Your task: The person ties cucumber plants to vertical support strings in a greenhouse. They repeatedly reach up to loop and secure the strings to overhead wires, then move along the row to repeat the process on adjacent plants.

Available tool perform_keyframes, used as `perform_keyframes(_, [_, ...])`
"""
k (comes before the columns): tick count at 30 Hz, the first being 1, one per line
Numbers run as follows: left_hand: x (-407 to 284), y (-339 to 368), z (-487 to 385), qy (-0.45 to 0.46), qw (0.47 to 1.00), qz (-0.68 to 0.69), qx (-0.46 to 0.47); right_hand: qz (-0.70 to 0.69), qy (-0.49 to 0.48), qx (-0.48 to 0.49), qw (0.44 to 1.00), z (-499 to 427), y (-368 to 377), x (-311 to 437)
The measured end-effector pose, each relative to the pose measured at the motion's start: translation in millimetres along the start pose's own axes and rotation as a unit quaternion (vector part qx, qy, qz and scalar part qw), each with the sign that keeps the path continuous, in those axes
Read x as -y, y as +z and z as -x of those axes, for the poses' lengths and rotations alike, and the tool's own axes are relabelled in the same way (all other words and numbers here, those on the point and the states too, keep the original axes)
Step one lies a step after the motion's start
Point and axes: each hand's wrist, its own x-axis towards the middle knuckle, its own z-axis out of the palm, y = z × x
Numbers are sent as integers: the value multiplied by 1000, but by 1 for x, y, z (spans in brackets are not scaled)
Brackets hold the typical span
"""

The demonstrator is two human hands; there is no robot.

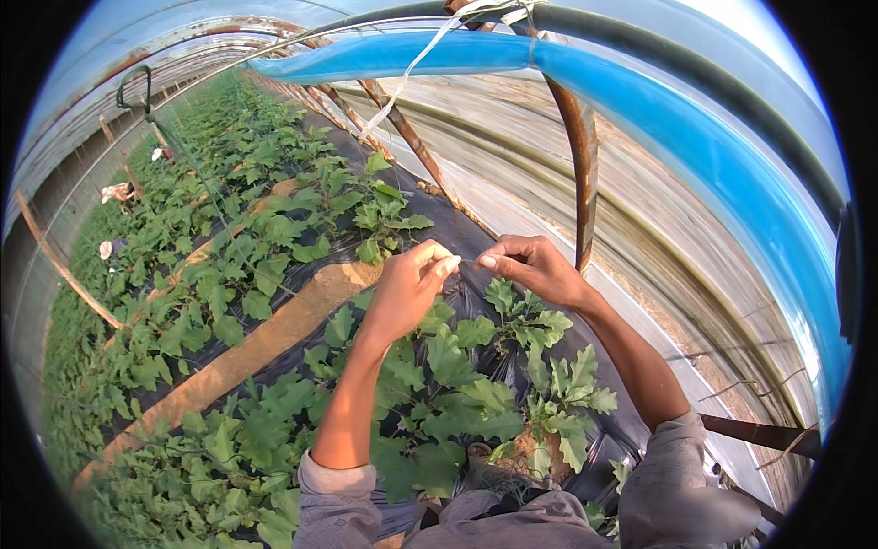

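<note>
In the head view my left hand (415, 281) is raised in front of me, thumb and forefinger pinched together. My right hand (525, 266) is level with it, a small gap to the right, also with thumb and forefinger together. A very thin strand seems to run between the fingertips; it is too fine to make out well. Beneath both hands grow lobed-leaf plants, apparently eggplant (456, 364), set in black plastic mulch film (497, 367). More thin string lies bunched at my waist, partly hidden by leaves and my shirt.
Rusty metal posts (582, 165) rise beside the greenhouse's side wall. A blue plastic tube (466, 53) hangs overhead, with a white strip (405, 86) dangling from above. A dirt furrow (226, 367) runs along the left. Other people (116, 192) are among the far-left plants.
</note>
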Motion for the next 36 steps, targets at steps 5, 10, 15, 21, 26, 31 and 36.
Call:
perform_keyframes(5, [-25,-35,-49,33,998,-20,-45,-16,-78,27,996,-55,-27,20])
perform_keyframes(10, [-64,-73,-119,267,900,-168,-300,-79,-2,-135,988,-133,-70,43])
perform_keyframes(15, [-91,-122,-195,236,912,-213,-259,-244,-63,-311,917,-217,-67,68])
perform_keyframes(21, [-83,-116,-214,290,882,-186,-322,-171,-173,-256,935,-265,-79,79])
perform_keyframes(26, [-115,-137,-220,325,892,-169,-266,3,-230,-225,947,-270,-97,78])
perform_keyframes(31, [-136,-147,-215,298,865,-316,-250,77,-256,-215,939,-263,-108,85])
perform_keyframes(36, [-135,-137,-218,281,882,-253,-281,115,-269,-210,933,-261,-112,84])
